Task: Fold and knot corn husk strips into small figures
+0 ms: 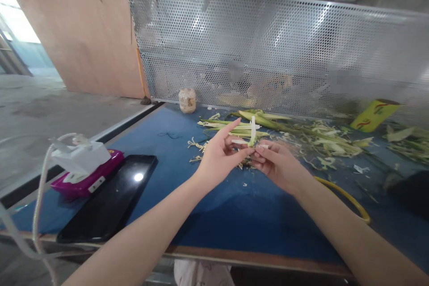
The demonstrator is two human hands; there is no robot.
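Observation:
Above the middle of the blue table, my left hand [217, 151] and my right hand [279, 163] meet fingertip to fingertip. Between them is a small piece of plant [254, 130] with a white blade standing upright and a pale green base. My left thumb and fingers pinch that base. The right thumb and forefinger close on its right side, where a short whitish bit sticks out. Just behind the hands lie pale green leaf stalks [214, 124], with curled shreds [197, 144] beside my left hand.
Longer leaves and shreds [330, 136] spread toward the right. There stand a yellow tube [375, 116] and a yellow ring [348, 194]. At left lie a black phone [110, 201] and a purple power strip [87, 178] with a white charger [80, 158]. A perforated metal panel [234, 40] borders the back.

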